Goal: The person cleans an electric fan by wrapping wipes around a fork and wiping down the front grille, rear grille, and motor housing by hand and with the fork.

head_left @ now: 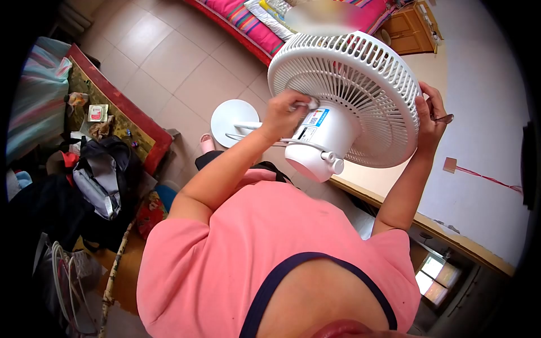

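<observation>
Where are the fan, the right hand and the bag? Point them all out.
Fan (345, 128): head view, on the white housing behind the grille.
Right hand (430, 123): head view, on the middle of the hand.
Bag (100, 179): head view, on its grey part.

Pink short-sleeved shirt (270, 228) — navy band (265, 284) at the neckline, small dark speck near one shoulder. Footwear — pink slipper (207, 143), dark legwear (204, 160) above.

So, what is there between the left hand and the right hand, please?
Between the left hand and the right hand are the fan's motor housing and its slotted guard, as the head view shows.
</observation>
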Available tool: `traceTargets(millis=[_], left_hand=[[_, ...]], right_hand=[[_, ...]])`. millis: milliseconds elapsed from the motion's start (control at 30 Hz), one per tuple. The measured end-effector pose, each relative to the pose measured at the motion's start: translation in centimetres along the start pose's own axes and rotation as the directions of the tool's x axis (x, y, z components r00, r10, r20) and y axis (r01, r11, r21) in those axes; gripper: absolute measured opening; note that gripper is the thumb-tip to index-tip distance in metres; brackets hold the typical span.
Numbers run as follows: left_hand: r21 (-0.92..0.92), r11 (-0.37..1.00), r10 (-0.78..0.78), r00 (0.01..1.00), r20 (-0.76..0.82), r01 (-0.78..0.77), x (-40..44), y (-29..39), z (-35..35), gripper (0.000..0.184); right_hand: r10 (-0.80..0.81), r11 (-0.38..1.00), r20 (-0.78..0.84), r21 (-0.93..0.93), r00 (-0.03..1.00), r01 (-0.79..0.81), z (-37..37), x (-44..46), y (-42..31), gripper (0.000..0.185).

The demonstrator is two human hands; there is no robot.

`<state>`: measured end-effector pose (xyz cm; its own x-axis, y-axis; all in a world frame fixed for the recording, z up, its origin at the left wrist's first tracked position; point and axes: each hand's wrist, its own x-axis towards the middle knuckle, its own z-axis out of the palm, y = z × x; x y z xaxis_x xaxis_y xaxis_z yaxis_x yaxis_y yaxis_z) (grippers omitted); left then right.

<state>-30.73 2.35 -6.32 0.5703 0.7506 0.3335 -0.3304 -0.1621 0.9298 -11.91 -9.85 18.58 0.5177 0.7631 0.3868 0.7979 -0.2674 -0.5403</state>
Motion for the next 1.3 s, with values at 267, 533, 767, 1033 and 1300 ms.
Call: traceTargets(millis=[267,533,767,1033,1300], left_hand=[[-0.174,0.945,-0.301,0.944,-0.132,0.277,-0.6,-1.4,1.0,0.017],[-0.283,0.908,-0.379,0.894,-0.238,0.309,0.0,-1.7,-1.2,0.013],[-0.248,0.883,-0.419,0.907,-0.039,0.398,-0.7,-0.8,0.6,0.019],[-0.085,0.857,-0.508,0.808,-0.299,0.508,-1.0,-3.5,-1.9,0.014],[-0.203,0.886,-0.428,0.904,-0.01,0.417,-1.1,-0.5,1.0,0.021]], right_hand=[[-0.002,1.0,-0.025,-0.027,1.0,0.001,0.5,0.1,-0.9,0.033],[-0.028,0.999,-0.017,-0.016,0.999,0.028,0.0,-0.3,0.0,0.032],[-0.016,1.0,-0.014,-0.027,1.0,0.016,0.3,0.2,0.0,0.031],[-0.047,0.998,-0.023,-0.03,0.999,0.047,0.4,0.2,-0.3,0.029],[-0.049,0.998,-0.031,0.029,0.998,0.05,0.5,-0.2,-0.2,0.029]])
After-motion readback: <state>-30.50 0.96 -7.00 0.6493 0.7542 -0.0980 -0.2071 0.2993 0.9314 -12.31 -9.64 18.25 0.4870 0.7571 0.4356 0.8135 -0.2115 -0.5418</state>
